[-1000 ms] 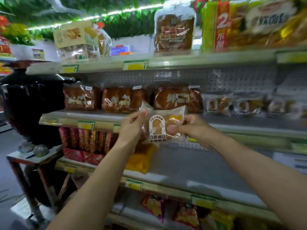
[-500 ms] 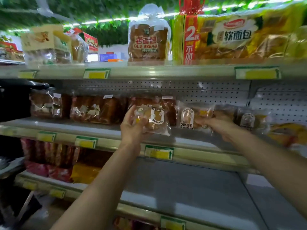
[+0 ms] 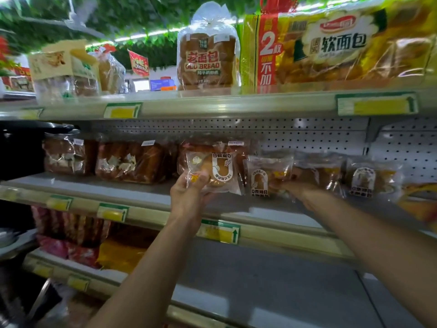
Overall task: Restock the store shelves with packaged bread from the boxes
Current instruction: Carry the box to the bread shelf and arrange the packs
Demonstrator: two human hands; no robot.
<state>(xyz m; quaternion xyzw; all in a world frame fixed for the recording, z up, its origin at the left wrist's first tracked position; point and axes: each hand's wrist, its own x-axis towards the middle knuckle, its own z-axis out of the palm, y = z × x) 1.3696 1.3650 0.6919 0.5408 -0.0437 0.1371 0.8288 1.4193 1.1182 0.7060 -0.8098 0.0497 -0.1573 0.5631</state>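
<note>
My left hand (image 3: 190, 194) grips a small clear packet of bread (image 3: 216, 170) by its lower left corner, upside down, over the middle shelf (image 3: 132, 192). My right hand (image 3: 299, 188) pinches the lower right of a second small bread packet (image 3: 266, 175) that stands upright on the same shelf. More of the same small packets (image 3: 364, 177) stand in a row to the right. Behind the held packet sit larger brown loaves in clear bags (image 3: 132, 162).
The top shelf carries a tall bagged loaf (image 3: 208, 60) and a wide yellow bread pack (image 3: 343, 46). The lower shelf (image 3: 272, 280) has bare grey surface, with red and yellow snack packs (image 3: 78, 237) at its left. Yellow price tags line the shelf edges.
Both hands rose from in front of the lower shelf to the middle shelf. The one packet held between both hands became two: one in each hand, the right one set standing on the shelf.
</note>
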